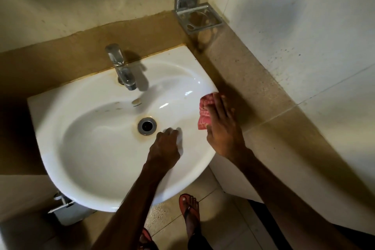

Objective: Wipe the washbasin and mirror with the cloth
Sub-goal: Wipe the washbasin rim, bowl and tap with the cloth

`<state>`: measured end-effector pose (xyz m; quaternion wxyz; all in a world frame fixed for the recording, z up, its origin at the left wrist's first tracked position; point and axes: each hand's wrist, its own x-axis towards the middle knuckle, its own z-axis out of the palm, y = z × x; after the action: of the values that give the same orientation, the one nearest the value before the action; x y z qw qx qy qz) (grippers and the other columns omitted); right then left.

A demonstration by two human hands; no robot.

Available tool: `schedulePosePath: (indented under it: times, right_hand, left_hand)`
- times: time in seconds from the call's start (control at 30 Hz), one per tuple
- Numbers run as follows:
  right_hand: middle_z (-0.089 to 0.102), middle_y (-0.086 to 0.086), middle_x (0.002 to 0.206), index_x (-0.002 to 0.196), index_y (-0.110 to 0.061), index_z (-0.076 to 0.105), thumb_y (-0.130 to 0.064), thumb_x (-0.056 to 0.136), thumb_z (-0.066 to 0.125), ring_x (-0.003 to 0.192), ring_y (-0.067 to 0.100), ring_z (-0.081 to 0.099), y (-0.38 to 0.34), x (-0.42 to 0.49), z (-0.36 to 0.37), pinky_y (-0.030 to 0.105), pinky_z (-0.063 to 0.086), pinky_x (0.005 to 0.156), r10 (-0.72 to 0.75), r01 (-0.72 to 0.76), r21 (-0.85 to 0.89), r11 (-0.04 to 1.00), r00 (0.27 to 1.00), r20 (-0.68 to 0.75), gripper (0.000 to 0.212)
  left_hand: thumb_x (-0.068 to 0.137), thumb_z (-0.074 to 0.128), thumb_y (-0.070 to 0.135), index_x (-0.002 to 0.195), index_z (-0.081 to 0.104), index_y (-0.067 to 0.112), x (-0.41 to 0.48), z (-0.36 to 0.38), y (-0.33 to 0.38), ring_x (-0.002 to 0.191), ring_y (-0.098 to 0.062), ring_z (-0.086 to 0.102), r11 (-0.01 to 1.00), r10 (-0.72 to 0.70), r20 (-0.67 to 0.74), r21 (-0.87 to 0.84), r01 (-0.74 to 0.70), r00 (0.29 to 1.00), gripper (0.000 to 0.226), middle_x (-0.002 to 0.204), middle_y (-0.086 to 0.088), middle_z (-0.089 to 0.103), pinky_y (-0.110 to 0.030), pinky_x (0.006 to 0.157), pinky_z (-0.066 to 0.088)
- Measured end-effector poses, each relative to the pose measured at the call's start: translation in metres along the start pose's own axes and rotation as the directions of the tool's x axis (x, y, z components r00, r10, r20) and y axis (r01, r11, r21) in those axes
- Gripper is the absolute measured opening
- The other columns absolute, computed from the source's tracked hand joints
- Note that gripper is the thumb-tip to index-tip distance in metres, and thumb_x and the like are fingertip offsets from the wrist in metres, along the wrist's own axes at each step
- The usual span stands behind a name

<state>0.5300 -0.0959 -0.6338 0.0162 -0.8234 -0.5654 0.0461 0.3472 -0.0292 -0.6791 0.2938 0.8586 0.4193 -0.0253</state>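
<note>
Dim tiled corner, white washbasin (91, 148): keep right hand (221, 128) spread flat on the pink cloth (205, 113) at the right rim, press evenly, sweep toward the drain (147, 126), steady with left hand (165, 144) in the bowl, fingers bent, hold unclear.

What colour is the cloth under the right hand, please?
The cloth is patterned pink; head view.
</note>
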Motion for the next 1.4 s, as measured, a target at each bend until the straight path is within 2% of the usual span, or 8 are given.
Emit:
schedulePosePath:
  times: [0.23,0.47,0.6,0.77,0.93,1.07,1.17,1.4]
  right_hand:
    - [-0.001,0.011,0.174,0.166,-0.019,0.011,-0.011,0.098,0.044,0.162,0.032,-0.003,-0.003,0.068,-0.002,0.047,0.004,0.131,-0.09,0.078,-0.095,0.992,0.989,-0.119,0.076]
    - [0.011,0.017,0.173,0.166,-0.013,0.012,-0.007,0.1,0.031,0.161,0.037,0.01,-0.008,0.109,0.024,0.06,0.016,0.126,-0.352,0.257,-0.327,0.909,0.894,-0.278,0.069]
    - [0.007,0.024,0.172,0.166,-0.01,0.007,-0.027,0.095,0.054,0.16,0.043,0.007,-0.015,0.108,0.056,0.068,0.012,0.125,-0.447,0.359,-0.401,0.843,0.881,-0.153,0.087]
    - [0.015,0.028,0.169,0.165,-0.008,0.018,-0.048,0.095,0.052,0.158,0.047,0.015,-0.042,0.098,0.082,0.075,0.011,0.12,-0.405,0.373,-0.343,0.862,0.914,-0.026,0.087]
    - [0.04,0.034,0.156,0.153,-0.005,0.047,-0.048,0.099,0.047,0.145,0.052,0.039,-0.091,0.076,0.103,0.078,0.037,0.106,-0.507,0.509,-0.247,0.825,0.859,0.078,0.069]
    - [0.004,0.027,0.17,0.166,-0.022,0.013,-0.048,0.105,0.02,0.158,0.046,0.003,-0.096,0.069,0.115,0.071,0.012,0.122,-0.649,0.67,-0.204,0.714,0.742,0.168,0.067]
    - [-0.005,0.016,0.173,0.166,-0.031,0.007,-0.028,0.104,0.037,0.162,0.036,-0.004,-0.06,0.088,0.097,0.058,0.015,0.126,-0.729,0.761,-0.215,0.612,0.649,0.218,0.069]
    - [0.036,0.005,0.168,0.156,-0.025,0.047,-0.01,0.089,0.06,0.158,0.028,0.029,0.013,0.095,0.038,0.057,0.022,0.126,-0.577,0.531,-0.304,0.791,0.813,-0.081,0.07]
  left_hand:
    - [0.106,0.036,0.029,0.147,0.047,0.018,-0.007,-0.003,0.002,0.119,-0.019,0.055,0.999,-0.02,-0.079,0.023,0.022,0.997,0.044,0.133,0.001,0.056,-0.028,0.096,0.045]
    - [0.096,0.047,0.023,0.136,0.051,0.016,-0.002,-0.004,0.0,0.116,-0.024,0.053,0.999,0.002,0.003,0.036,-0.002,1.0,0.041,0.125,-0.003,0.056,-0.037,0.095,0.048]
    - [0.099,0.045,0.019,0.139,0.055,0.014,-0.007,-0.007,-0.006,0.122,-0.023,0.054,0.996,-0.018,-0.04,-0.089,0.014,0.999,0.041,0.133,-0.004,0.059,-0.03,0.101,0.045]
    - [0.099,0.051,0.021,0.136,0.058,0.014,-0.019,-0.013,-0.023,0.132,-0.023,0.052,0.963,-0.209,-0.041,-0.184,0.198,0.977,0.038,0.139,-0.004,0.059,-0.035,0.109,0.044]
    - [0.087,0.052,0.006,0.128,0.058,0.014,-0.027,-0.027,-0.04,0.122,-0.027,0.05,0.881,-0.473,-0.222,-0.138,0.453,0.853,0.042,0.125,-0.008,0.055,-0.039,0.087,0.052]
    - [0.083,0.052,0.003,0.12,0.058,0.012,-0.028,-0.027,-0.044,0.12,-0.027,0.05,0.857,-0.515,-0.238,-0.123,0.501,0.823,0.039,0.123,-0.008,0.053,-0.038,0.08,0.052]
    - [0.083,0.052,0.003,0.127,0.054,0.01,-0.026,-0.023,-0.041,0.12,-0.028,0.05,0.863,-0.505,-0.177,-0.114,0.492,0.845,0.045,0.125,-0.009,0.052,-0.038,0.082,0.051]
    - [0.086,0.05,0.003,0.135,0.052,0.01,-0.017,-0.018,-0.021,0.128,-0.029,0.048,0.889,-0.445,-0.087,-0.165,0.428,0.891,0.049,0.138,-0.009,0.049,-0.042,0.092,0.05]
